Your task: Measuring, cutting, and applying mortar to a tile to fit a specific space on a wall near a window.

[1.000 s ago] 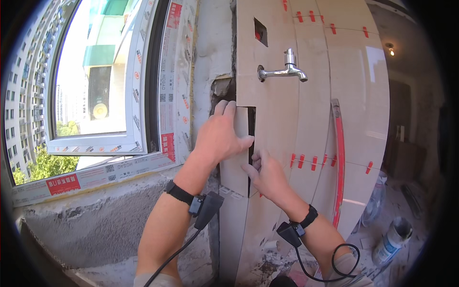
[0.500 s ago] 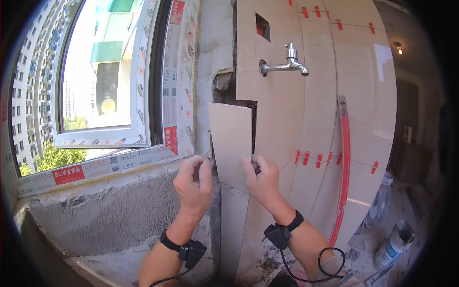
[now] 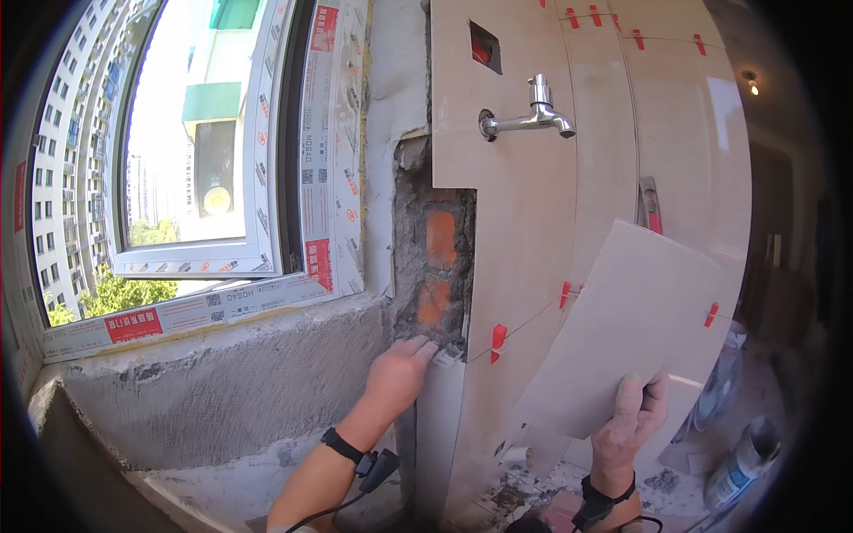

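My right hand (image 3: 626, 426) grips a cut wall tile (image 3: 622, 329) by its lower edge, thumb in front, and holds it tilted over the tiled wall at the right. My left hand (image 3: 400, 373) reaches to the bottom of an open recess (image 3: 440, 258) of bare brick and grey mortar. Its fingers are drawn together at the top edge of a narrow tile strip (image 3: 438, 409); whatever they pinch is hidden. A small pale levelling clip (image 3: 450, 357) lies right beside those fingertips.
A chrome tap (image 3: 533, 117) sticks out of the tiles above. Red wedges (image 3: 498, 343) line the joints, and a red bar (image 3: 650, 206) leans behind the held tile. At left are a window frame (image 3: 200, 302) and rough sill wall (image 3: 222, 400). A bucket (image 3: 742, 462) stands lower right.
The cut tile has come away from the recess and swung right in my right hand, exposing brick. My left hand has moved right and slightly down to the lower strip's top edge.
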Tool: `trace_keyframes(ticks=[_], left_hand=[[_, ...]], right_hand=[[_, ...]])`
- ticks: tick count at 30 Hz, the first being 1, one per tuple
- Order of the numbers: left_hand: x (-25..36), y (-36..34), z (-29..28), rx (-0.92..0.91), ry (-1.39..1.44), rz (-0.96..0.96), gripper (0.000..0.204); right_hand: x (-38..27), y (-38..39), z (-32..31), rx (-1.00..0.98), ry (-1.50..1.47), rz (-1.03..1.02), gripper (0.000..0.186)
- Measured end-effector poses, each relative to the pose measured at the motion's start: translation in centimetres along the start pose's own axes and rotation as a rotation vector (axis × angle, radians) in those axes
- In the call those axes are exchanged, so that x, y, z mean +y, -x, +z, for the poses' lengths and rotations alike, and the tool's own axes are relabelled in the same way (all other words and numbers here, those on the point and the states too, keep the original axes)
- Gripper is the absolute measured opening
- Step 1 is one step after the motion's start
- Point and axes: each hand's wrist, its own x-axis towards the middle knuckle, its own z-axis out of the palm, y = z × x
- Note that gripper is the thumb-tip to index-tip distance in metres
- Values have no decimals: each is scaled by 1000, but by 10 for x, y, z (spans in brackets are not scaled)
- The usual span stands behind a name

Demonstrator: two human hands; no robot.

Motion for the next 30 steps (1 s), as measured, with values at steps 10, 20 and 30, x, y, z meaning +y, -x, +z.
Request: trace_keyframes(ticks=[10,20,30], left_hand=[[-15,-23,8,230,-68,-21,20],[8,-1,-36,-271,-134,-278,29],[2,-23,-20,-402,1,-402,48]], right_hand=[[27,27,-82,187,3,189,35],[29,47,-112,230,41,302,33],[25,50,-116,155,57,375,34]])
